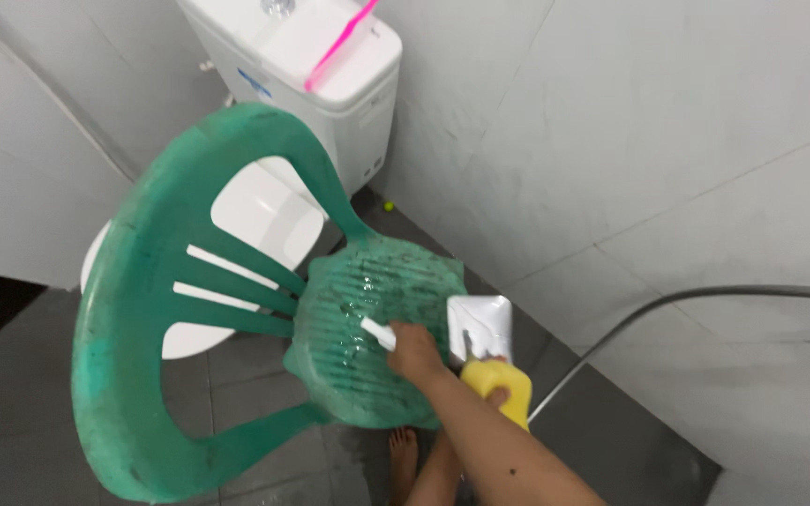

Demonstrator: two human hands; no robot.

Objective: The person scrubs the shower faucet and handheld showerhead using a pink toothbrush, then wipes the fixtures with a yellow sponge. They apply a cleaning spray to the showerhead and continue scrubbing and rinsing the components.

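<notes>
Head view, looking down into a tiled bathroom corner. Green plastic chair (236,309) is tilting across the left and centre of the frame, backrest toward the left, ribbed seat at centre, wet and streaked with dark grime.

One hand (416,351) is reaching in from the bottom centre, forearm running down to the bottom edge. Cannot tell whether it is the person's left or right. Fingers are clamping together on a white brush handle (377,334), which is pointing up-left and pressing onto the seat ribs. Brush head is too small to make out.

Just right of that hand, at the seat's right edge, a silver-white pouch (482,325) is standing up, and a yellow sponge (501,386) is sitting directly below it, touching. The other hand is mostly hiding behind these two; its grip state cannot be told.

A bare foot (403,459) is showing on the wet grey floor tiles at the bottom centre, below the seat.

Behind the chair, at the upper centre: white toilet (330,84), cistern with a pink stick-like handle (339,45) lying across its lid; bowl is showing through the chair's backrest slots.

A grey hose (686,305) is arcing across the right side against the white wall tiles.
</notes>
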